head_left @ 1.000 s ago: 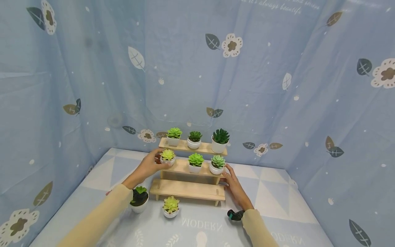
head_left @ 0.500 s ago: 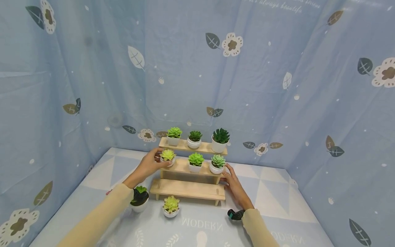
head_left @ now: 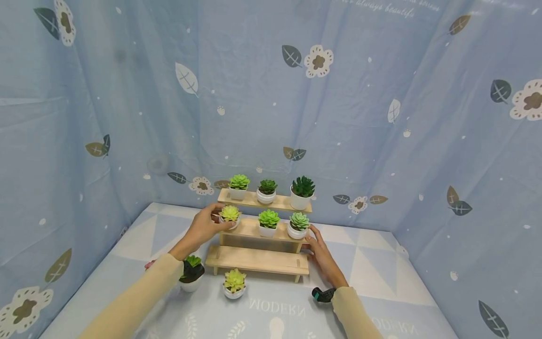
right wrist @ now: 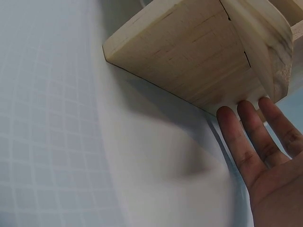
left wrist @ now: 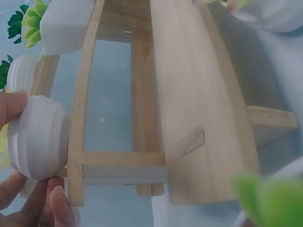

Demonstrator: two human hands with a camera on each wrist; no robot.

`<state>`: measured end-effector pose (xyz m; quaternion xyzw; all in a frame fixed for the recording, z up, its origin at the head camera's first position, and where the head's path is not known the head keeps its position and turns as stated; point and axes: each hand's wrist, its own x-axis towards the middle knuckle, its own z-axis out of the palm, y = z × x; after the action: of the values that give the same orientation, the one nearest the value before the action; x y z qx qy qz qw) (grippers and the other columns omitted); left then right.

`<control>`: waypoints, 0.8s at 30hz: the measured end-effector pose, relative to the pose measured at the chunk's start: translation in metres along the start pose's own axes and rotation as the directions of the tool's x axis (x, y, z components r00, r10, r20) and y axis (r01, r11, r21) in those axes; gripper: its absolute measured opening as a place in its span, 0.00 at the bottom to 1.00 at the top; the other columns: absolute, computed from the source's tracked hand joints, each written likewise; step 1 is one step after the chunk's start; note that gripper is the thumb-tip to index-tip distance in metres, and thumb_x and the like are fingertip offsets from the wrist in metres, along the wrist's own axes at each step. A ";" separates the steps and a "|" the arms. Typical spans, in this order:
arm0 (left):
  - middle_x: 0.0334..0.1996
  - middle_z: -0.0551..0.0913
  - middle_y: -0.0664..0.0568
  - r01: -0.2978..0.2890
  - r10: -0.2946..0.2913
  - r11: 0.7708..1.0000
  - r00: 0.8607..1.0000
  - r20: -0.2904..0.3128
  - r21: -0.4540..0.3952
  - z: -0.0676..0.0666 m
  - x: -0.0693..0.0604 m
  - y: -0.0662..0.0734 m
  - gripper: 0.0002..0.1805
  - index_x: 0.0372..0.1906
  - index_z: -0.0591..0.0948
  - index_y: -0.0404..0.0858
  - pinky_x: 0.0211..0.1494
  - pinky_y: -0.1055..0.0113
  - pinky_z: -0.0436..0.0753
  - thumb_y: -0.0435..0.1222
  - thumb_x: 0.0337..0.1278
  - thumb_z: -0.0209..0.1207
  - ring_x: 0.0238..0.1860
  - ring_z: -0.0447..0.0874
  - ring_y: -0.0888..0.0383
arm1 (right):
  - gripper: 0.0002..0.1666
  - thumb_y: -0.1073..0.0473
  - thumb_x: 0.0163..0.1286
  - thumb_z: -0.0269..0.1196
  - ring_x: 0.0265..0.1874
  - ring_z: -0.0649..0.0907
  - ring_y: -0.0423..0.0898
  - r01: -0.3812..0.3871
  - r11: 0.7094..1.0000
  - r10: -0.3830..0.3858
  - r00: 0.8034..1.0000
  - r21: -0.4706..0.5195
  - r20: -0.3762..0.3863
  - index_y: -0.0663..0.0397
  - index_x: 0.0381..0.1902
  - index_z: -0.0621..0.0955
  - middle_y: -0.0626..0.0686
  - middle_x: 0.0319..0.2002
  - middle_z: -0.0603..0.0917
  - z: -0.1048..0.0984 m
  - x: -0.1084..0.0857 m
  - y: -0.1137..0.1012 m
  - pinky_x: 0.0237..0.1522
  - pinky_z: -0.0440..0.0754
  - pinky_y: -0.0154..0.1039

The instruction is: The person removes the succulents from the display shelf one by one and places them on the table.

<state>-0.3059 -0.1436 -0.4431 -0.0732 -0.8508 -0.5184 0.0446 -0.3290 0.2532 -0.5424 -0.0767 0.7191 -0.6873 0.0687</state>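
Observation:
My left hand [head_left: 204,226] grips the ribbed white pot [left wrist: 38,137] of a yellow-green succulent [head_left: 230,213] between thumb and fingers. That pot sits at the left end of the middle step of a wooden three-step plant stand [head_left: 257,260]. At the stand's right side, my right hand [head_left: 320,256] is close beside a pale green succulent [head_left: 298,222]. In the right wrist view, its extended fingers [right wrist: 253,127] reach the wooden side and hold nothing. A bright green succulent [head_left: 268,220] stands mid-step between the hands.
Three potted succulents [head_left: 267,187] line the top step. In front of the stand, a yellow-green succulent [head_left: 235,282] stands on the patterned tablecloth [head_left: 275,306]. Another white-potted plant [head_left: 192,282] is partly hidden by the left wrist's black strap. Something pink [head_left: 150,264] peeks past the left sleeve.
Both hands keep their places on the pot and at the stand. Slightly more of the pink thing shows beside the left sleeve.

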 end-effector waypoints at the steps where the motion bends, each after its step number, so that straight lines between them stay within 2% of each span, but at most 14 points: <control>1: 0.56 0.76 0.42 -0.005 0.005 1.000 1.000 -0.002 -0.001 0.000 -0.001 0.000 0.42 0.71 0.71 0.38 0.41 0.57 0.80 0.50 0.56 0.75 0.49 0.77 0.48 | 0.38 0.38 0.81 0.53 0.61 0.78 0.57 -0.003 1.000 0.004 1.000 0.003 -0.002 0.34 0.81 0.54 0.61 0.71 0.69 0.000 0.000 0.000 0.53 0.77 0.48; 13: 0.59 0.76 0.43 -0.034 0.034 0.999 0.999 -0.006 0.001 0.000 -0.007 0.010 0.43 0.69 0.73 0.39 0.48 0.54 0.81 0.53 0.54 0.75 0.53 0.77 0.48 | 0.38 0.36 0.80 0.53 0.60 0.78 0.58 -0.005 1.000 0.005 1.000 0.016 -0.012 0.32 0.80 0.56 0.60 0.69 0.72 0.001 -0.001 -0.001 0.52 0.77 0.47; 24: 0.59 0.76 0.44 -0.034 0.034 0.999 0.999 0.028 -0.009 0.001 -0.015 0.019 0.43 0.70 0.73 0.41 0.48 0.53 0.81 0.54 0.53 0.75 0.54 0.77 0.47 | 0.39 0.38 0.80 0.54 0.60 0.77 0.59 -0.010 1.000 0.011 1.000 0.025 -0.016 0.33 0.81 0.55 0.61 0.69 0.72 0.001 -0.001 -0.002 0.51 0.77 0.46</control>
<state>-0.2876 -0.1350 -0.4292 -0.0951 -0.8478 -0.5202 0.0409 -0.3275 0.2519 -0.5401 -0.0666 0.7115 -0.6963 0.0676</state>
